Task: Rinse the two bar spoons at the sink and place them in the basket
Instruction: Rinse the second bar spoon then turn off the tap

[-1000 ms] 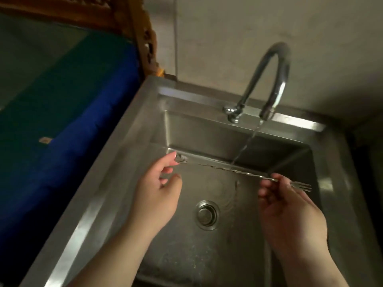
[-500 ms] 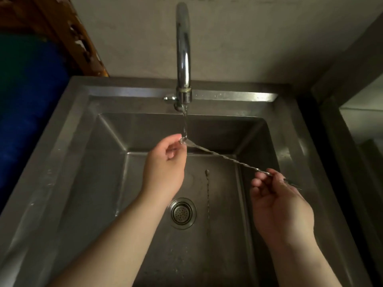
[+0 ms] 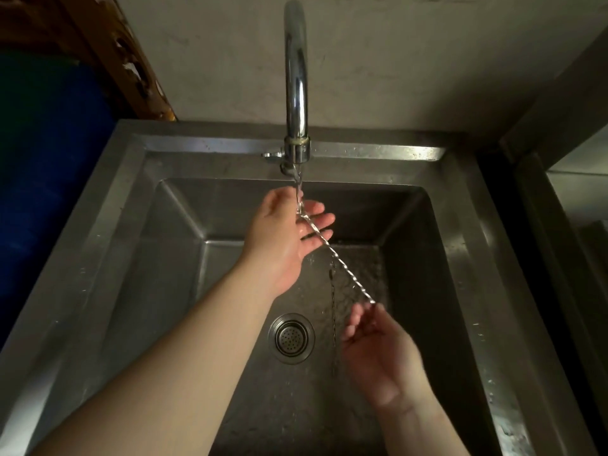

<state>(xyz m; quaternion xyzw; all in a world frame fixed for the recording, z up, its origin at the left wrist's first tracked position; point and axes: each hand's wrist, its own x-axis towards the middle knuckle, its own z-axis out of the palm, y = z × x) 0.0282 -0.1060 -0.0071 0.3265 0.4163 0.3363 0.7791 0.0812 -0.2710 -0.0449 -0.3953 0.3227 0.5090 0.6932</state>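
A long twisted bar spoon (image 3: pixel 342 264) slants across the steel sink (image 3: pixel 204 149), its bowl end up under the running water of the tap (image 3: pixel 296 77). My right hand (image 3: pixel 378 353) pinches its lower end at the fingertips. My left hand (image 3: pixel 286 232) lies open, palm up, under the spoon's upper part, and the wet shaft rests across its fingers. A second bar spoon (image 3: pixel 334 324) lies flat on the sink floor, running from the middle toward me, right of the drain (image 3: pixel 291 337).
A grey wall stands behind the tap. Carved brown wood (image 3: pixel 131 60) and a blue surface (image 3: pixel 49 159) are at the left. A dark gap and another steel edge (image 3: pixel 559 179) border the sink on the right. No basket is in view.
My left hand has opened from a pinch on the spoon's bowl end to a flat palm beneath it. My right hand has moved nearer and lower, so the spoon slants more steeply.
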